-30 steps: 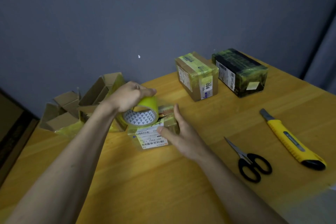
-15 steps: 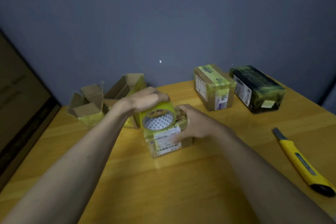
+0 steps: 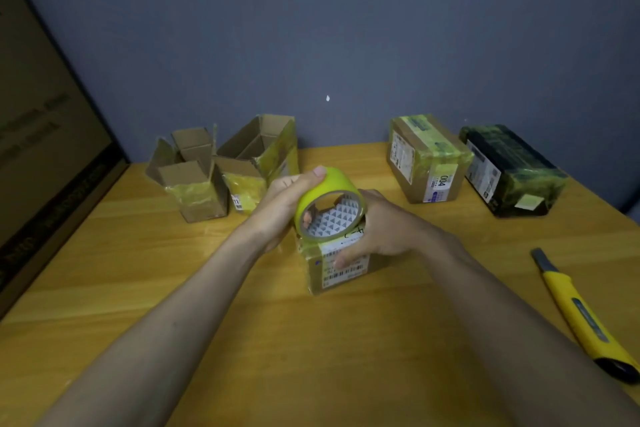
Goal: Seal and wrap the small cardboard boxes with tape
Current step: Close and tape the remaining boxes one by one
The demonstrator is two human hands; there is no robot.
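Left hand (image 3: 282, 199) grips yellow tape roll (image 3: 329, 206); right hand (image 3: 384, 229) clasps barcode-labelled box (image 3: 341, 265); "004" label (image 3: 440, 182) behind.

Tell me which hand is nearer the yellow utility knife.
Right. The right hand grips the small box at mid-table, on the side toward the yellow utility knife. The left hand holds the tape roll on the box's far side from it.

Wooden table (image 3: 173, 295) — boxes (image 3: 427, 163), knife (image 3: 581, 319)
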